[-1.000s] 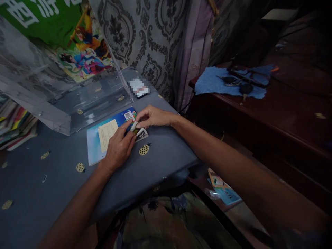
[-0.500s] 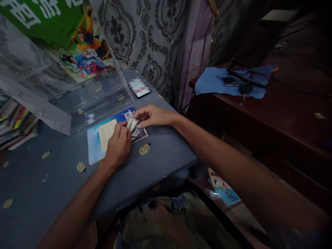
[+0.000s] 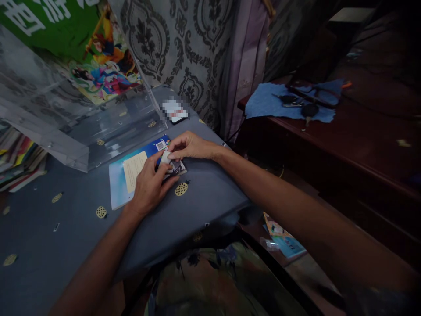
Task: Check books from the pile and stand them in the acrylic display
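A small pale folded paper [image 3: 166, 157] is between my hands, above a blue book [image 3: 117, 184] lying on the cloth-covered table. The thumb and forefinger of my right hand [image 3: 191, 145] are closed on its upper right edge. My left hand [image 3: 149, 183] comes from the lower left, its fingers around the paper's left and lower sides and its thumb held apart toward the book's edge. Beneath the hands, a dark-and-white patterned piece [image 3: 179, 168] lies at the book's right end, partly hidden. Fine print on the paper is too small to read.
A clear acrylic stand [image 3: 74, 159] rises behind the book, and a phone [image 3: 176, 115] lies beside it. Stacked books [image 3: 21, 160] are at the left. On the dark wooden desk [image 3: 362, 145] at right, a blue cloth [image 3: 259, 103] bears glasses and keys.
My right hand has moved slightly left and now pinches the paper. The left thumb has spread away from the other fingers, and the paper has turned more upright.
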Available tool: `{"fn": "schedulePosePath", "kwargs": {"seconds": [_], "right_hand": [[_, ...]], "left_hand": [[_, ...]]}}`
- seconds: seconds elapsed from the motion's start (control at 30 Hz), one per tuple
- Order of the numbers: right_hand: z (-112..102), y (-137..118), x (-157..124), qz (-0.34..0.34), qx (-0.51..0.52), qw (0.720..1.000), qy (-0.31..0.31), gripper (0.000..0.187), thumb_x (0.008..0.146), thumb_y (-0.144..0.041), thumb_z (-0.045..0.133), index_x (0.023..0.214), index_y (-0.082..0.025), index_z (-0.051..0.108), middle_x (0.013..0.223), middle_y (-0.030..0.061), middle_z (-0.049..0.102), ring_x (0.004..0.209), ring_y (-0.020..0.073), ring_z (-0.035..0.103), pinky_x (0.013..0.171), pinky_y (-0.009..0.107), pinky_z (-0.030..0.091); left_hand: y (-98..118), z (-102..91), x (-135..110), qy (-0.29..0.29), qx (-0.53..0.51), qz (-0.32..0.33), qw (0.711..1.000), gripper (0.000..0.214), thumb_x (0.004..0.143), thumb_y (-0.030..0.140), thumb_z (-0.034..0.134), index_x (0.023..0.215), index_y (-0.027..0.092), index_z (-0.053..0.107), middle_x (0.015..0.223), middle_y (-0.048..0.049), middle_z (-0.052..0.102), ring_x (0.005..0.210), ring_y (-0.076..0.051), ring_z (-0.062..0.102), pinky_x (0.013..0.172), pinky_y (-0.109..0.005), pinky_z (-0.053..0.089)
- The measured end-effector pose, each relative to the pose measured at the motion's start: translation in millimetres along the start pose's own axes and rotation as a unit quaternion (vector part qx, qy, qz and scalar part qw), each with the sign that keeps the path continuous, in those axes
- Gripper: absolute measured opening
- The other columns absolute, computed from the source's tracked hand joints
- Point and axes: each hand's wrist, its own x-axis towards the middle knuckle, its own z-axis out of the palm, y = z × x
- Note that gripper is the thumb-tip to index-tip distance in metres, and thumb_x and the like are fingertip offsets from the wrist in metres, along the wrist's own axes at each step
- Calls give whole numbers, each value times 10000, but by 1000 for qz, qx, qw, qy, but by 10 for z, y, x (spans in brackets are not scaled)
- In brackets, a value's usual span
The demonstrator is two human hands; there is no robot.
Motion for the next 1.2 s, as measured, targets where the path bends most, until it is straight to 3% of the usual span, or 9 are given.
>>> {"fn": "schedulePosePath", "kwargs": {"seconds": [0.27,0.9,1.2], "right_hand": [[-19,54,20,-10,-1,1000,-12,200,768,-290,799,845,-130,708,669,-40,634,612,65,553,616,206,451],[-10,-47,-12,9,3,1000,-20,171,768,-254,776,856,-128,703,684,-34,662,616,69,581,616,203,470],[-11,-37,-9,11,5,1000,-21,179,762,-273,782,848,-142,695,678,-39,651,614,69,561,597,192,469]], "left_hand": [[-1,4,1,-38,-23,-7,999,222,965,359,590,1142,232,631,1336,-125,557,1187,-284,578,950,-481,528],[-40,6,2,-31,-78,-34,996,251,943,391,628,1124,235,706,1260,-97,598,1146,-266,604,955,-471,535],[13,-7,7,-22,-77,-41,996,225,993,323,539,1096,218,709,1216,-98,619,1103,-243,608,948,-458,535]]}}
